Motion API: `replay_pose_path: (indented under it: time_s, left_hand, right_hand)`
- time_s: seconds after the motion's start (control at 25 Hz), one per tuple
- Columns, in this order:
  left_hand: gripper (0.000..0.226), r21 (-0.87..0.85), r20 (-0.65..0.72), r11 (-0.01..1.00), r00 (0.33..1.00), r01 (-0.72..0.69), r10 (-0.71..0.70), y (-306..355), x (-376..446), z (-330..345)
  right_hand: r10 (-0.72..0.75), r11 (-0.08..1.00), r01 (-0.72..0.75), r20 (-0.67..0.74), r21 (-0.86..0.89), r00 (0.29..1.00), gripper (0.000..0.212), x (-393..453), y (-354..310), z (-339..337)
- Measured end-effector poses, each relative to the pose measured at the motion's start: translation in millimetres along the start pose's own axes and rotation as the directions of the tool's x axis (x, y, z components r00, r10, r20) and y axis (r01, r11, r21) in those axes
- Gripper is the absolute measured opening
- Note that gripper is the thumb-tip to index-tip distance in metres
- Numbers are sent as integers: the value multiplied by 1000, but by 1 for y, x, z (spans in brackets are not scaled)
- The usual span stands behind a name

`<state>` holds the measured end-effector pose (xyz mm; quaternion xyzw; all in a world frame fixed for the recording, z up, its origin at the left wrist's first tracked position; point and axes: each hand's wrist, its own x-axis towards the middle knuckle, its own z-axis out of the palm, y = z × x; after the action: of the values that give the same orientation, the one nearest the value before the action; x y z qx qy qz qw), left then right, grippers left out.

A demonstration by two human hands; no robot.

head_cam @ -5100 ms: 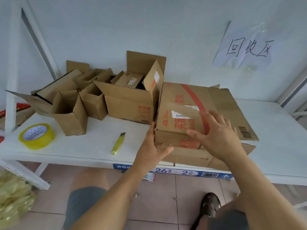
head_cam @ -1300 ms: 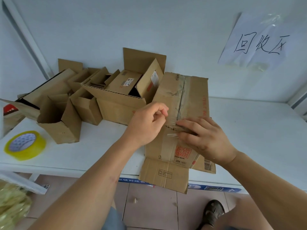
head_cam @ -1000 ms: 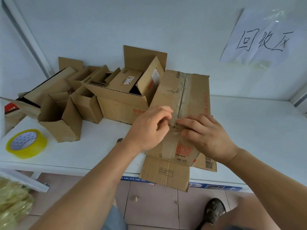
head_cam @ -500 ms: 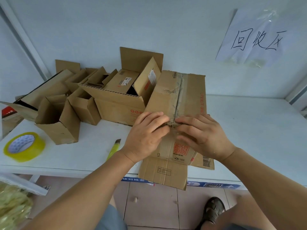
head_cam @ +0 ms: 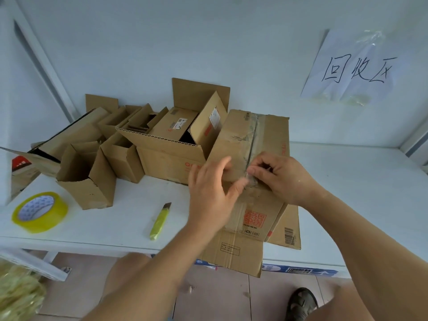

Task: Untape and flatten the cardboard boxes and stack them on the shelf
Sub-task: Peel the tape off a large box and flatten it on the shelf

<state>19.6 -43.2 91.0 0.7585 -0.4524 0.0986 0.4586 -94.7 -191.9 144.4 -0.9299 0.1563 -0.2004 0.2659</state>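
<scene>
A taped cardboard box [head_cam: 266, 135] lies on the white shelf [head_cam: 359, 186] with its bottom seam facing up and a flap hanging over the front edge. Clear tape [head_cam: 253, 140] runs along the seam. My right hand [head_cam: 282, 179] pinches a crumpled bit of that tape [head_cam: 251, 179] at the seam's middle. My left hand [head_cam: 213, 193] presses on the box's left half with straight fingers, right beside the pinch. Several opened boxes [head_cam: 162, 149] stand at the back left.
A yellow utility knife [head_cam: 159, 222] lies on the shelf left of my left arm. A yellow tape roll [head_cam: 39, 212] sits at the front left. A paper sign [head_cam: 352, 68] hangs on the wall. My shoe [head_cam: 301, 302] is on the tiled floor below.
The box was turned seam side up earlier. Both hands picked at the tape's edge; now my right hand has a bit of tape pinched and my left hand has flattened onto the box.
</scene>
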Motion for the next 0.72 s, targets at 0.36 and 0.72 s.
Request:
replay_pose_path:
  time_s: [0.36,0.72]
  left_hand:
    - [46,-140,-116,986,991,-89,73,-22,4,16]
    - [54,-324,-21,873,919,365,-393,-1,-10,12]
  right_hand:
    - [329,944,-330,-42,-4,943,19,-9,-21,12]
    - [270,950,-286,-136,-123,953,11,0,-34,22]
